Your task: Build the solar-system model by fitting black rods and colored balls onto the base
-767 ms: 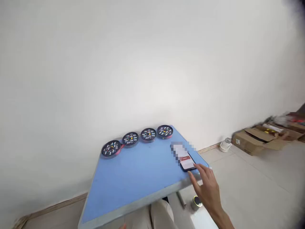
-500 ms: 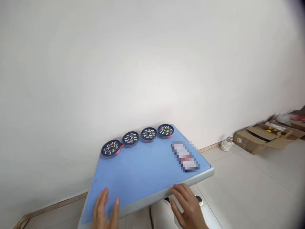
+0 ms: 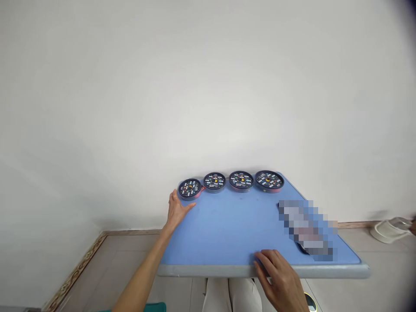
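Note:
Four would be too exact, so several round, shallow tins with dark, patterned lids stand in a row along the table's back edge. My left hand (image 3: 177, 209) reaches to the leftmost round tin (image 3: 190, 188), thumb and fingers spread at its near left side; whether it touches is unclear. Farther right are a second tin (image 3: 214, 180), a third tin (image 3: 241, 180) and the rightmost tin (image 3: 269, 180). My right hand (image 3: 276, 275) rests by the table's front edge, fingers loosely bent and apart, holding nothing visible.
A blue-topped table (image 3: 224, 234) with a grey rim stands against a white wall (image 3: 208, 86). A blurred-out flat object (image 3: 305, 232) lies on its right side. On the floor at the right is a white container (image 3: 388, 229).
My left hand has moved forward from the table's near left to the leftmost tin. The right hand stays by the front edge. The view has turned left, so the tins appear farther right.

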`<state>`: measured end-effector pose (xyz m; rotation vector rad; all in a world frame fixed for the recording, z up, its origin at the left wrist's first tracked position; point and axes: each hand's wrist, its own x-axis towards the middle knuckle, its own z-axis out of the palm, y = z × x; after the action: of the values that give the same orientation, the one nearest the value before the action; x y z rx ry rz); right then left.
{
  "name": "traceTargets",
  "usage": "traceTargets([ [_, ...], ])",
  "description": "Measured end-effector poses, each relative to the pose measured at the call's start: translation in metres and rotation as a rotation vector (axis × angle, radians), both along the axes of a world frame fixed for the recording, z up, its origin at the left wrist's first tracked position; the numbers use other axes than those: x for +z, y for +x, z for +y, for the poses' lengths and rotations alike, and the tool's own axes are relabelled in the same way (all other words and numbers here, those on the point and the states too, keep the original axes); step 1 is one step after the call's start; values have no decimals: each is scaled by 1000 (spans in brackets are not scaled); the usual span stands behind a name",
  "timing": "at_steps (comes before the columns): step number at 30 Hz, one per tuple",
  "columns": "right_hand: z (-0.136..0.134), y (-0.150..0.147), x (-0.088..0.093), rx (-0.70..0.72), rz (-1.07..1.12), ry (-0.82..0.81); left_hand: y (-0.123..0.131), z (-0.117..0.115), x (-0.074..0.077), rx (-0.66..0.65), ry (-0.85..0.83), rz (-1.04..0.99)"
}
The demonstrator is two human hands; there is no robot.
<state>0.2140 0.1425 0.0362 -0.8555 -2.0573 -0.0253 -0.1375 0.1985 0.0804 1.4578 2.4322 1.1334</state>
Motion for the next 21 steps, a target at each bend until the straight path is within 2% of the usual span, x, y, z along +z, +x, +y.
traceTargets([
  [7, 6, -17, 7, -2, -73, -77, -6, 44, 1, -69, 16, 105],
  [12, 8, -31, 12, 1, -95, -130, -7, 51, 5, -86, 43, 138],
  [16, 7, -37, 17, 20, -100, -169, -1, 26, -1, -145, 117, 152],
  [21, 4, -47, 26, 88, -139, -268, 33, -37, -16, -287, 76, 61],
])
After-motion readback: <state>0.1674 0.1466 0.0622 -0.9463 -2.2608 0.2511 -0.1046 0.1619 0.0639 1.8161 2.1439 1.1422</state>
